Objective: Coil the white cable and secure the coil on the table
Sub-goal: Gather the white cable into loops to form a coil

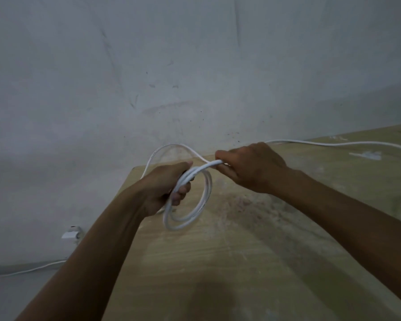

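The coiling step is in hand and, by the look of it, only partly done. The left hand (pixel 166 188) has its fingers curled round a bundle of several loops of the white cable (pixel 203 200), and the coil hangs from that grip just above the near-left part of the wooden tabletop (pixel 241 262), its lower arc close to the surface (whether it touches cannot be told). The right hand (pixel 250 167) is closed on the same cable just beside the top of the coil, pinching a strand where it meets the bundle. A larger loose loop (pixel 169 148) arcs up behind the left hand, not yet drawn in. From behind the right hand the free run of cable (pixel 333 142) trails away along the back of the tabletop toward the right edge of the view, so a good deal seems left to gather. The next move probably calls for the right hand to slide out along that free run, bring another loop of matching size to the left hand's grip, and keep the turns flat so they do not twist. Securing comes later. Low on the wall (pixel 195 66) at left sits a small white fitting (pixel 71 235), with another thin cord (pixel 33 269) along the floor.
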`<action>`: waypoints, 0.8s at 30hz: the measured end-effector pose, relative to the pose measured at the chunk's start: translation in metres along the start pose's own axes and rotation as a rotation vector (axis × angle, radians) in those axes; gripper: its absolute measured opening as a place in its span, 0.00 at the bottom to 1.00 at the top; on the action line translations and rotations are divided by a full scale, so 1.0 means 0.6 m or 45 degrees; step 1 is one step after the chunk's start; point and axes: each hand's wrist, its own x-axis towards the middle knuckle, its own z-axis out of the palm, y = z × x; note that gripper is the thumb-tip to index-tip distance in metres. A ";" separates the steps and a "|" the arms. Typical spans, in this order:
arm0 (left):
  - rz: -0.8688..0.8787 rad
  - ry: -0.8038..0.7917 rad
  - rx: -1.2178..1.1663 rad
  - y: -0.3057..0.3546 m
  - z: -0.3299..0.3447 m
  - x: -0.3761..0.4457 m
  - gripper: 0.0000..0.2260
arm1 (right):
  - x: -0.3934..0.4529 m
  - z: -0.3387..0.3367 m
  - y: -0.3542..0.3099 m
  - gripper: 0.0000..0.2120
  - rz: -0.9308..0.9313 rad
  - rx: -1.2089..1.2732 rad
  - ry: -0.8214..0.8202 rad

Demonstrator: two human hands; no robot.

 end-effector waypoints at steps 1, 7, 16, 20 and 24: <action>-0.004 -0.030 -0.012 0.003 -0.001 0.001 0.18 | 0.005 -0.001 0.001 0.20 0.001 -0.008 0.014; -0.024 -0.192 -0.085 -0.004 -0.012 -0.004 0.18 | 0.021 -0.011 0.002 0.17 0.071 0.004 -0.028; 0.029 -0.285 -0.348 -0.009 -0.022 0.000 0.18 | 0.035 -0.018 0.028 0.22 0.316 0.014 -0.149; 0.015 -0.261 -0.630 -0.025 -0.050 0.008 0.16 | 0.014 -0.013 0.046 0.23 0.483 0.140 -0.200; -0.002 -0.034 -0.806 -0.042 -0.091 0.016 0.17 | -0.034 0.007 0.054 0.13 0.505 0.284 -0.143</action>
